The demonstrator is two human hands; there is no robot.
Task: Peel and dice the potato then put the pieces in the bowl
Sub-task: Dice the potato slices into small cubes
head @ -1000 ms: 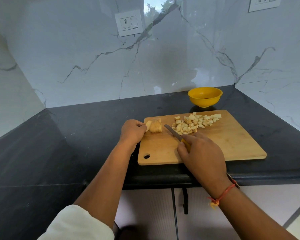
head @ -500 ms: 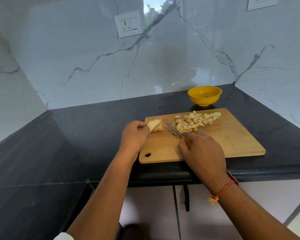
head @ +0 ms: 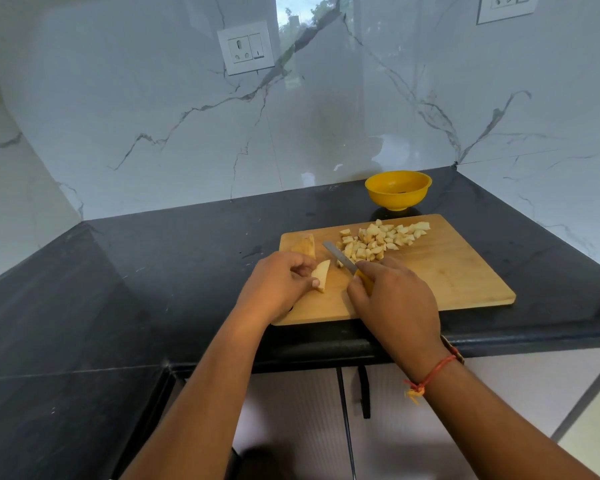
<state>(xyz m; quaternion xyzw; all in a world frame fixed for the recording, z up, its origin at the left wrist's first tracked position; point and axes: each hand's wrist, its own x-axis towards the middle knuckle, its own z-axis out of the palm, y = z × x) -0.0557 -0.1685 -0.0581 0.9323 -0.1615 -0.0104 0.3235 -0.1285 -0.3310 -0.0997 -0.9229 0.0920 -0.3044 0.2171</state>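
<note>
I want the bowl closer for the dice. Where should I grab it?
Probably pinch the yellow bowl by its rim, coming from above on the near side: it stands upright and open, and the rim flares wider than its narrow base.

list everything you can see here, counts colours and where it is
cutting board: one, light wood, on the counter near its front edge
diced potato pieces: a pile, too many to count, pale yellow, far right part of the board
potato chunk: one, pale with brownish surface, far left corner of the board
potato wedge: one, pale yellow, held over the near left of the board
knife: one, silver blade and yellow handle, blade beside the pile
bowl: one, yellow, on the counter behind the board
counter: one, black, L-shaped
wall sockets: two, white, on the marble wall
cabinet handle: one, black, below the counter
wrist thread: one, red, right wrist
left hand: pinches the potato wedge
right hand: grips the knife
</note>
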